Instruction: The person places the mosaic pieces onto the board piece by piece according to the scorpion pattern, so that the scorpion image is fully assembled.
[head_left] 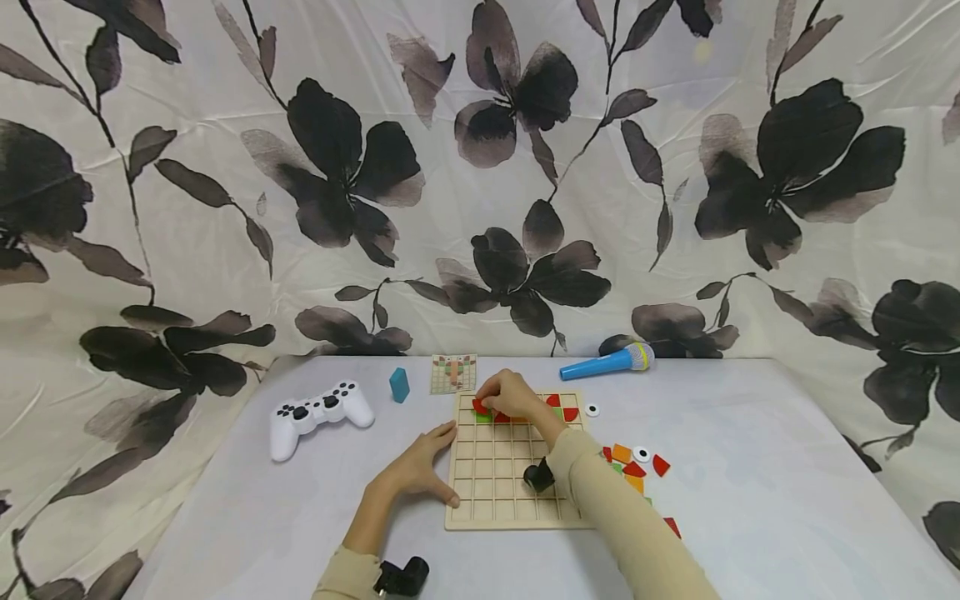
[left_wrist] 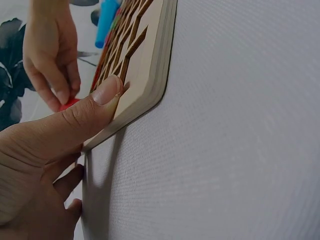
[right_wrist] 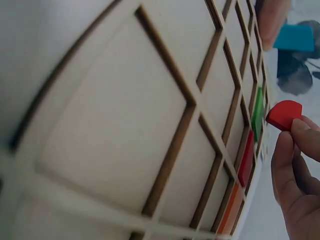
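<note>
Beige sleeves (head_left: 630, 517) are nearest, with a black wrist camera (head_left: 405, 577) at the left cuff, and beyond them both hands are busy at a pale, gridded wooden board (head_left: 517, 526) on the white worktop (head_left: 247, 533). From here I see the left hand (head_left: 412, 462) spread along the board's left side, thumb laid over the rim by the near corner, bracing it without clenching. The right hand (head_left: 510, 393) pinches a red piece (right_wrist: 287, 114) between thumb and fingertip, over the far left part of the board, close to a green piece (right_wrist: 258, 114) lying in the grid; whether the red one touches the wood I can't tell. It's a small slab with one rounded edge, and I'd judge it light, stiff and fairly smooth, hard to crush but easy to let slip. Best to take it by its side edges, as the fingers do, leaving the underside free. The board looks rigid and light enough to slide, so a hold on its rim makes sense. Loose tiles, among them an orange tile (head_left: 622, 453), lie beside its right edge, and a blue microphone (head_left: 600, 365) rests behind.
</note>
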